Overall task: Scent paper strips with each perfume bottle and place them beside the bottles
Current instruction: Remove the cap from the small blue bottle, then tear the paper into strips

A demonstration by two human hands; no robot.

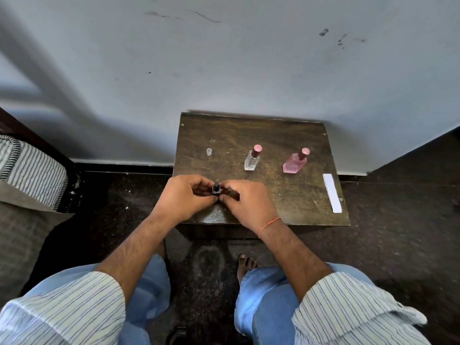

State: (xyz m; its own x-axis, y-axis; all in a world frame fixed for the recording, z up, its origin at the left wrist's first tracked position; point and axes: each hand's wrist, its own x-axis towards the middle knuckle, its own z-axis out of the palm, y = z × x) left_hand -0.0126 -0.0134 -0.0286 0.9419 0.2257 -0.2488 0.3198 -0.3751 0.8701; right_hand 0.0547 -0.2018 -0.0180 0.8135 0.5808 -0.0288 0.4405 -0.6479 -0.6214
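A small dark perfume bottle [216,189] sits between my two hands above the near edge of the wooden table [293,195]. My left hand [185,195] curls around its left side and my right hand [246,202] pinches at its right side; whether a paper strip is in the fingers is hidden. A small clear cap [209,151] stands on the table at the back left. A clear bottle with a pink cap [252,159] stands mid-table, and a pink bottle with a pink cap [295,163] stands to its right. White paper strips [332,192] lie at the table's right edge.
The table stands against a pale wall [224,58]. A bed with a striped cover [29,170] is at the left. Dark floor [398,232] surrounds the table, and my bare foot [245,263] rests under its front edge.
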